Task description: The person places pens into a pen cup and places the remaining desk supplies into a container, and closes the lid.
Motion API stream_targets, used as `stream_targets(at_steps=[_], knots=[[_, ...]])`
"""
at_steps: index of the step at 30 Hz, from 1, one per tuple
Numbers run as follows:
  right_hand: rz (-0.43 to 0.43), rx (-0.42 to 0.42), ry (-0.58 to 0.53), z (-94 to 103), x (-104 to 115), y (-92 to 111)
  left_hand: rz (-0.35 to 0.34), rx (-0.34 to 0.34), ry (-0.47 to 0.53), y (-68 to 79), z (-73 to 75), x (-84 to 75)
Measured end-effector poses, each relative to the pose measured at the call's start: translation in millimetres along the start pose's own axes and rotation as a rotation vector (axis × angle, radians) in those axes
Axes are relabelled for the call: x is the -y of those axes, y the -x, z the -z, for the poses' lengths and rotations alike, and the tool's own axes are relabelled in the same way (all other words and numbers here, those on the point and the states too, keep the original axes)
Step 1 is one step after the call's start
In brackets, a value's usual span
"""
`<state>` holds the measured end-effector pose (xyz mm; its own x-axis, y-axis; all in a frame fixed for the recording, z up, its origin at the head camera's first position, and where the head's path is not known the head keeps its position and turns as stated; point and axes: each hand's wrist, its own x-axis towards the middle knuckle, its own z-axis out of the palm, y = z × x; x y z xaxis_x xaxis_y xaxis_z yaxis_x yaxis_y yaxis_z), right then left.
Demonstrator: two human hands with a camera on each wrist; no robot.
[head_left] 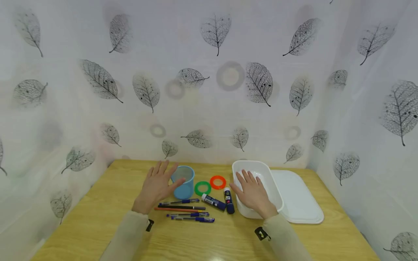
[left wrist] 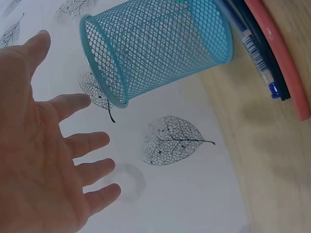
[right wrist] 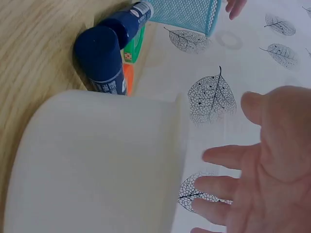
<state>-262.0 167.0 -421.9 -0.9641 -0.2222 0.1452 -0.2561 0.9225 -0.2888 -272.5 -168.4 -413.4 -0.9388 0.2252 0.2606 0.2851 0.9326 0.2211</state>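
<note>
My left hand (head_left: 156, 188), its fingers spread, hovers over the table beside a blue mesh pen cup (head_left: 185, 190). In the left wrist view the palm (left wrist: 34, 160) holds nothing, and the cup (left wrist: 155, 48) stands just past the thumb and index finger. Over a white plastic box (head_left: 277, 197) my right hand (head_left: 253, 194) is held with fingers apart. The right wrist view shows this palm (right wrist: 277, 170) bare as well, beside the box wall (right wrist: 97, 160). Blue-capped pens (head_left: 199, 219), a black pencil (head_left: 181, 207) and a red pencil (head_left: 176, 209) lie between the hands.
Two dark blue glue sticks (head_left: 213, 202) lie left of the box, near a green tape ring (head_left: 203, 194) and an orange-red one (head_left: 218, 187). A white lid (head_left: 303, 203) lies right of the box. A leaf-print curtain (head_left: 209, 108) hangs behind the wooden table (head_left: 228, 243).
</note>
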Motion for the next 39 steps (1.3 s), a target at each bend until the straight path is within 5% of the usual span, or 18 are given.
stream_targets(at_steps=[9,15,33,39], knots=[[0.000,-0.104,-0.142,-8.2,4,-5,-0.008,-0.056,0.130,-7.0,-1.6,2.5],[0.007,-0.132,-0.255,-13.1,8,-8,0.027,-0.034,0.229,-9.6,-5.1,7.0],[0.182,-0.104,-0.390,-30.4,17,0,0.103,0.020,0.515,-12.6,-20.5,12.6],[0.253,-0.024,-0.435,-38.2,22,6,0.105,0.008,0.553,-14.6,-26.7,14.6]])
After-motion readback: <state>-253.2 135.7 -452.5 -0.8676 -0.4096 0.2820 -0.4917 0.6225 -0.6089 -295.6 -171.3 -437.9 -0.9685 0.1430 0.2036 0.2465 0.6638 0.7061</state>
